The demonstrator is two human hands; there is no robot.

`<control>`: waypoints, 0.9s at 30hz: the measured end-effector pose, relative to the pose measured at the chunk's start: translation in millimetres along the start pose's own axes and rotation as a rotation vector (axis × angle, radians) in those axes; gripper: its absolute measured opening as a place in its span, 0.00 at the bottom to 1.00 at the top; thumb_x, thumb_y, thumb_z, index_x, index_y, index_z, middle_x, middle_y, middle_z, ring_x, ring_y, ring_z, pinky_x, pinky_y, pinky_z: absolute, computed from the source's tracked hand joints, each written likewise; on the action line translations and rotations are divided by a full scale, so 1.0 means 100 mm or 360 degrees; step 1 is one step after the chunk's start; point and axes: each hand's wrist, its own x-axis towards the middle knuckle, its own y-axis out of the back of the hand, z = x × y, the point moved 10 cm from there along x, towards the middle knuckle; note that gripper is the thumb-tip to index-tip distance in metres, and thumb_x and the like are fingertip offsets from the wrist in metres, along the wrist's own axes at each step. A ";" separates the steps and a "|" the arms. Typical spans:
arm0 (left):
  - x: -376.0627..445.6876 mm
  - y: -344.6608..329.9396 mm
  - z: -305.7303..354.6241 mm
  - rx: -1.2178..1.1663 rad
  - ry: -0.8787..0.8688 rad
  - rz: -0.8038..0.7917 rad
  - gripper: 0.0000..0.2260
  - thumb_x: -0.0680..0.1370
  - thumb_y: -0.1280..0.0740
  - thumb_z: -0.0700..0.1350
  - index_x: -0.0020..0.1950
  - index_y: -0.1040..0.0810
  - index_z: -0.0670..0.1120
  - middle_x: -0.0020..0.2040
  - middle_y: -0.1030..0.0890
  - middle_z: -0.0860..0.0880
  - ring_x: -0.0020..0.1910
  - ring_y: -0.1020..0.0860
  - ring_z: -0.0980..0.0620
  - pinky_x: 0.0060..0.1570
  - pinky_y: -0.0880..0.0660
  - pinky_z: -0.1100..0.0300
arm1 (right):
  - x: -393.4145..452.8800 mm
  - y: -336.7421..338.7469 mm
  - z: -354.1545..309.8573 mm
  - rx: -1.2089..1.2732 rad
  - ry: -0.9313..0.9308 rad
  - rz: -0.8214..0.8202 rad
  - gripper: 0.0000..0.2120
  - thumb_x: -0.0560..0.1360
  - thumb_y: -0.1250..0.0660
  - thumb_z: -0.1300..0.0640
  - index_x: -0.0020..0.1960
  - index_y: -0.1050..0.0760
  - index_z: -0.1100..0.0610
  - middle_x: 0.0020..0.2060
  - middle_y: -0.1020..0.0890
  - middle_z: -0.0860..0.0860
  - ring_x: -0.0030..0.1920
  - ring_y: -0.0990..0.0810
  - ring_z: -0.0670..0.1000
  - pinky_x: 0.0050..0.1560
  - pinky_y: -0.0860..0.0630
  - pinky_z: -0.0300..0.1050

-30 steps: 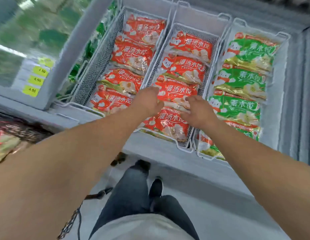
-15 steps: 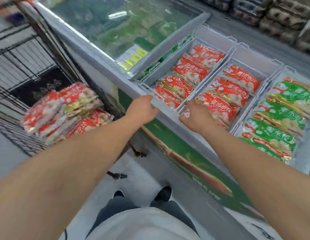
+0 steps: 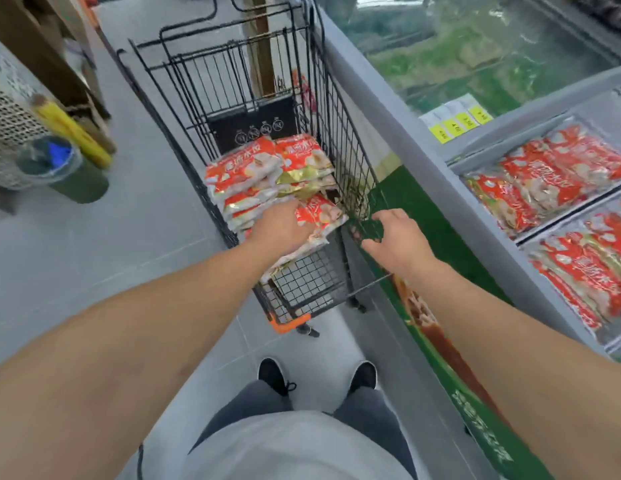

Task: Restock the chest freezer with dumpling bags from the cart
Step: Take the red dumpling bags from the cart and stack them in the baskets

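Observation:
A black wire cart (image 3: 337,98) stands against the chest freezer (image 3: 423,161) and holds a stack of red dumpling bags (image 3: 246,171). My left hand (image 3: 285,226) is inside the cart, fingers curled onto the nearest dumpling bag (image 3: 319,216), which lies tilted off the stack. My right hand (image 3: 392,237) hovers just right of the cart's side wall, fingers spread, holding nothing. On the right, the open freezer's baskets show rows of red dumpling bags (image 3: 544,174), with more in the nearer basket (image 3: 586,271).
A closed glass lid (image 3: 475,46) covers the freezer's far part, with yellow price tags (image 3: 454,123) at its edge. Left of the cart stand a green bin (image 3: 59,168), a yellow roll (image 3: 70,129) and a perforated white panel (image 3: 7,133). My feet are behind the cart.
I have turned left from the freezer to the cart. Both hands left the freezer basket; the left one now rests on a bag in the cart, the right one hangs open beside it.

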 end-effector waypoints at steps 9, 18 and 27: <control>0.26 -0.05 -0.93 -0.0245 0.0272 0.0002 0.23 0.78 0.33 0.51 0.73 0.29 0.47 0.63 0.20 0.43 0.60 0.22 0.41 0.53 0.27 0.56 | 0.55 -0.69 -0.48 -0.0008 0.0037 -0.0305 0.26 0.77 0.32 0.50 0.72 0.32 0.57 0.68 0.30 0.56 0.64 0.27 0.59 0.63 0.27 0.51; 0.77 -0.80 -1.37 -0.0452 0.0674 -0.0104 0.22 0.80 0.35 0.55 0.71 0.29 0.46 0.61 0.20 0.45 0.58 0.22 0.42 0.47 0.31 0.59 | 1.42 -1.34 -0.20 -0.0122 0.0086 -0.0662 0.29 0.78 0.32 0.49 0.74 0.34 0.58 0.71 0.32 0.57 0.68 0.29 0.58 0.65 0.31 0.47; 1.26 -1.58 -1.82 -0.0663 0.1139 0.0003 0.20 0.79 0.34 0.51 0.68 0.27 0.44 0.63 0.21 0.45 0.59 0.24 0.45 0.50 0.34 0.60 | 2.36 -2.19 0.03 0.0003 0.0047 -0.0863 0.16 0.75 0.31 0.53 0.61 0.27 0.56 0.61 0.25 0.57 0.63 0.27 0.59 0.56 0.31 0.46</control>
